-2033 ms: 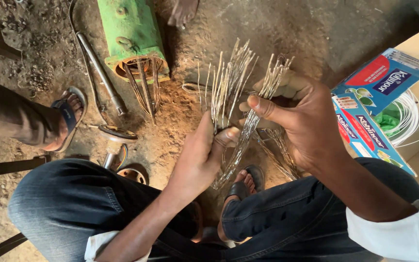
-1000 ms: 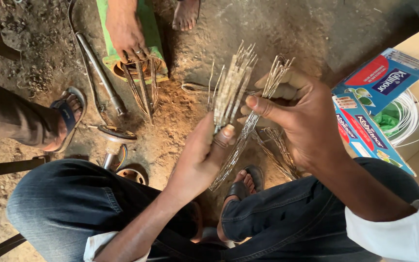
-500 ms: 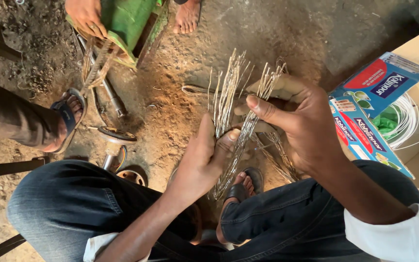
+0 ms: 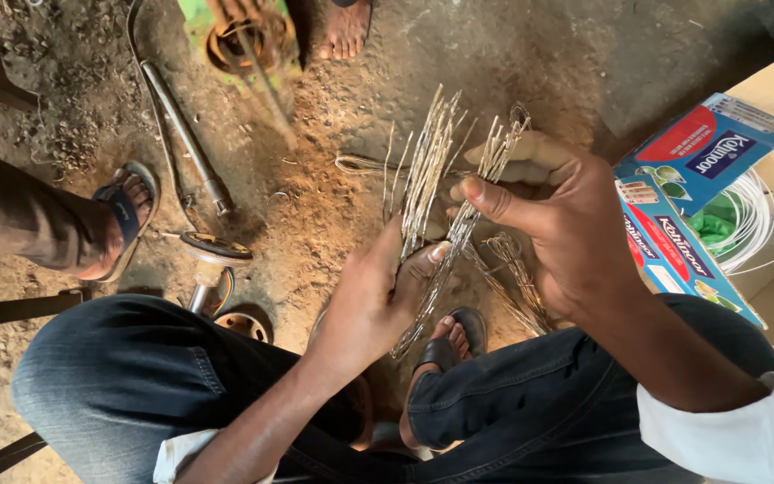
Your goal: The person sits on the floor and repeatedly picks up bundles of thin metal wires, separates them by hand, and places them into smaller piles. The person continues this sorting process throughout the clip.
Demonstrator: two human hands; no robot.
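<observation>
My left hand (image 4: 371, 300) grips a bundle of thin pale wire strands (image 4: 427, 170) near its lower end, and the strands fan upward. My right hand (image 4: 553, 215) pinches a second, thinner bunch of wire strands (image 4: 494, 157) between thumb and fingers, right beside the first bundle. More looped wire (image 4: 508, 269) hangs below my right hand, above my sandalled foot (image 4: 450, 345). Both hands are over my knees in dark jeans.
A green cylindrical motor body (image 4: 244, 36) is tilted up at the top, beside another person's bare foot (image 4: 347, 27). A metal shaft (image 4: 185, 134) and a round part (image 4: 212, 251) lie on the dirt floor. Someone's sandalled foot (image 4: 123, 215) is left. An open box with coiled white cable (image 4: 745, 224) is right.
Another person's hand took hold of the green motor body at the top and lifted it on end. My hands stay on the wire bundles with little movement.
</observation>
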